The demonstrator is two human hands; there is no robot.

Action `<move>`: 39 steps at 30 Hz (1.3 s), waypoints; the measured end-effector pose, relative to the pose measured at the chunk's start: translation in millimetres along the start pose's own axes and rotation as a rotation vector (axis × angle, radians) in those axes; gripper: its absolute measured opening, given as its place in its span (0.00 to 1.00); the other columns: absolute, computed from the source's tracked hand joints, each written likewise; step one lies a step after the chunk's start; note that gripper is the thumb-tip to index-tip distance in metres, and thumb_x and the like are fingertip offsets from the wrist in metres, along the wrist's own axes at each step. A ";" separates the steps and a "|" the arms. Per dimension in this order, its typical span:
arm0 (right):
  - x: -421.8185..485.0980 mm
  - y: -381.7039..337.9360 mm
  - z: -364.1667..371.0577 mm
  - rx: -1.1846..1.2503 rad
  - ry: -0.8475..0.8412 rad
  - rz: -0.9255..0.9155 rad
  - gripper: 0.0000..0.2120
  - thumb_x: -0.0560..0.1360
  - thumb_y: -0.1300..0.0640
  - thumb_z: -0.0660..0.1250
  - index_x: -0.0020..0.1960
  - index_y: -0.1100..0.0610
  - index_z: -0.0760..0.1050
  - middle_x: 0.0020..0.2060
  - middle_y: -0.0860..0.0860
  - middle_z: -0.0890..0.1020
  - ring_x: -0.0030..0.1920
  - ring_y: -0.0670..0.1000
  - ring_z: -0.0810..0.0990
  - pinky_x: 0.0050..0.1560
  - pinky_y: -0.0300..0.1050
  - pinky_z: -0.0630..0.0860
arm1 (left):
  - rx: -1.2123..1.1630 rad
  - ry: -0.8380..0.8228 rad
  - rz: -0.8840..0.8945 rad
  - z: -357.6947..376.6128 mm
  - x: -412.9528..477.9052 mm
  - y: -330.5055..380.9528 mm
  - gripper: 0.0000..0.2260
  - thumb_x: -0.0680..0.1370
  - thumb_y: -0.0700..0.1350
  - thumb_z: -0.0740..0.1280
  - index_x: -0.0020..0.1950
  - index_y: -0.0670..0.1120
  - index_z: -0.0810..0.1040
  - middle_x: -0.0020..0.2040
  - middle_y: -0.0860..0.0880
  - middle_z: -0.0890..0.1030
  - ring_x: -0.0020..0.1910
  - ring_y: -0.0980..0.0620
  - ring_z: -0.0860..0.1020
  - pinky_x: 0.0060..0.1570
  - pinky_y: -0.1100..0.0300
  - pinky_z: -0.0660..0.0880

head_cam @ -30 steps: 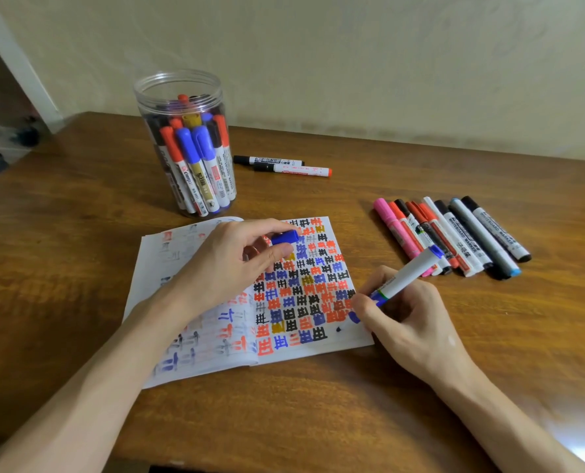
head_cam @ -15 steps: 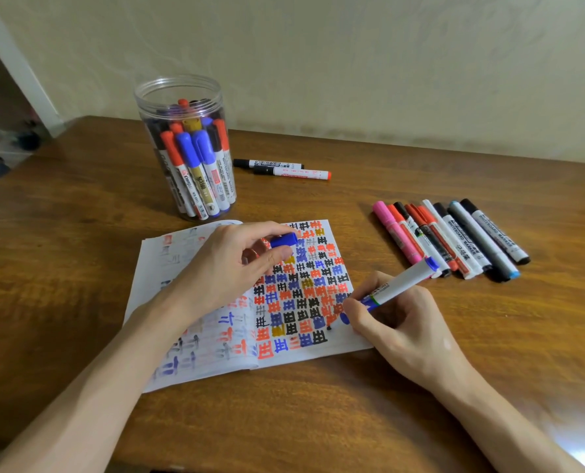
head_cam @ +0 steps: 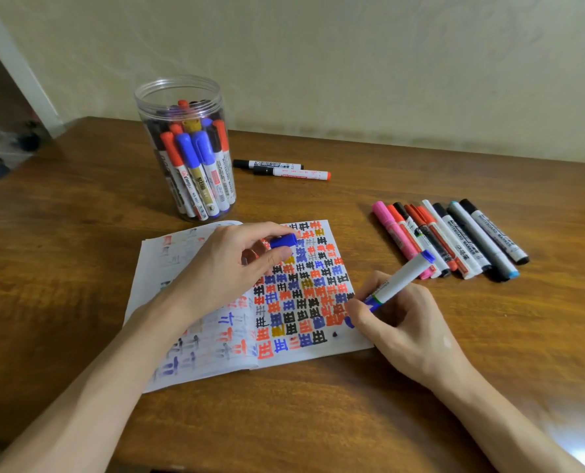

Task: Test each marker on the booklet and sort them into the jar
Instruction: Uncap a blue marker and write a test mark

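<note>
I see the right hand [head_cam: 410, 322] curled round a white-barrelled blue marker [head_cam: 403, 278], gripping it low near the nib. The barrel slants up and away to the right, toward the loose markers. Its blue nib is down on the right page of the booklet [head_cam: 355, 343], at the lower right edge of a grid of red, blue, black and yellow characters.

The left hand [head_cam: 222, 268] rests on the booklet across the fold and pinches the blue cap [head_cam: 284, 240] between thumb and forefinger, its opening facing right. The booklet lies open and flat on the wooden counter [head_cam: 79, 233], close to me, its left page carrying fainter strokes.

The clear jar [head_cam: 178, 84] stands upright behind the booklet's left page, lid off, packed with markers set cap up: red, blue, black and 1 yellow.

A row of loose markers [head_cam: 451, 238] lies side by side to the right of the booklet, touching one another, with a pink one at the left end. Just right of the jar, 2 more lie together: a black marker [head_cam: 267, 164] and a red-ended marker [head_cam: 291, 173].
</note>
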State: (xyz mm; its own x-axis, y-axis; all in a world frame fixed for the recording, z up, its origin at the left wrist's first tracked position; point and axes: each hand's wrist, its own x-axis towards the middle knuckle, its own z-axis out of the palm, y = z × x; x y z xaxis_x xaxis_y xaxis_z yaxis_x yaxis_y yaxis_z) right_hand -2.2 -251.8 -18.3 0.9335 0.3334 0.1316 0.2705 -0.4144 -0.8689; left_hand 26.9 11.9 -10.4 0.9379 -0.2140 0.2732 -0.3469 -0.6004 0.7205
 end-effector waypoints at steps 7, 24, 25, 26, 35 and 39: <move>0.3 -0.1 -1.8 0.015 0.045 0.019 0.09 0.80 0.61 0.70 0.41 0.57 0.79 0.36 0.42 0.85 0.35 0.47 0.84 0.31 0.41 0.79 | 0.011 0.002 -0.004 0.3 0.0 -0.6 0.17 0.80 0.50 0.69 0.69 0.55 0.78 0.47 0.68 0.78 0.52 0.66 0.81 0.49 0.69 0.79; 2.9 3.7 -3.4 0.092 0.036 0.022 0.08 0.81 0.62 0.70 0.42 0.61 0.78 0.33 0.46 0.84 0.30 0.44 0.80 0.31 0.39 0.76 | -0.031 -0.012 -0.018 -0.4 0.4 2.7 0.19 0.79 0.48 0.72 0.70 0.55 0.77 0.54 0.62 0.82 0.45 0.59 0.85 0.45 0.66 0.81; 4.5 4.1 -4.3 0.123 0.057 0.040 0.07 0.81 0.61 0.70 0.44 0.61 0.78 0.32 0.49 0.83 0.29 0.46 0.80 0.31 0.40 0.76 | -0.048 -0.008 -0.020 -0.4 1.0 3.6 0.19 0.78 0.48 0.73 0.68 0.54 0.78 0.55 0.60 0.83 0.43 0.58 0.85 0.42 0.67 0.80; 6.1 3.6 -4.8 0.152 0.072 0.055 0.06 0.80 0.59 0.70 0.45 0.60 0.79 0.31 0.51 0.83 0.29 0.47 0.80 0.31 0.41 0.77 | -0.070 -0.006 -0.024 -0.2 1.0 4.5 0.17 0.77 0.48 0.74 0.65 0.53 0.78 0.55 0.59 0.84 0.43 0.57 0.86 0.40 0.67 0.78; 43.4 -31.1 -18.7 0.288 0.103 0.040 0.04 0.80 0.57 0.72 0.50 0.58 0.81 0.39 0.56 0.86 0.38 0.52 0.84 0.37 0.43 0.77 | -0.114 -0.037 -0.032 -0.3 -1.2 9.9 0.10 0.76 0.48 0.75 0.58 0.55 0.82 0.50 0.60 0.85 0.49 0.59 0.84 0.41 0.70 0.76; 66.9 -42.8 -11.4 0.294 0.107 0.019 0.04 0.80 0.59 0.72 0.48 0.58 0.81 0.37 0.56 0.85 0.36 0.51 0.82 0.38 0.47 0.75 | -0.109 0.006 -0.052 -3.9 0.4 8.2 0.11 0.77 0.49 0.73 0.59 0.53 0.82 0.51 0.60 0.84 0.50 0.60 0.83 0.46 0.70 0.78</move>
State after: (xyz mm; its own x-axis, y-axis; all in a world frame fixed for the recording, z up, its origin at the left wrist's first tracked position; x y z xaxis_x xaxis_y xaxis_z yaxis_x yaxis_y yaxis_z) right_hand 51.3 -221.4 33.2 0.9614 0.2308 0.1497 0.1877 -0.1523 -0.9704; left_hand 24.3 9.9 -1.9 0.9547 -0.1800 0.2367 -0.2968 -0.5232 0.7989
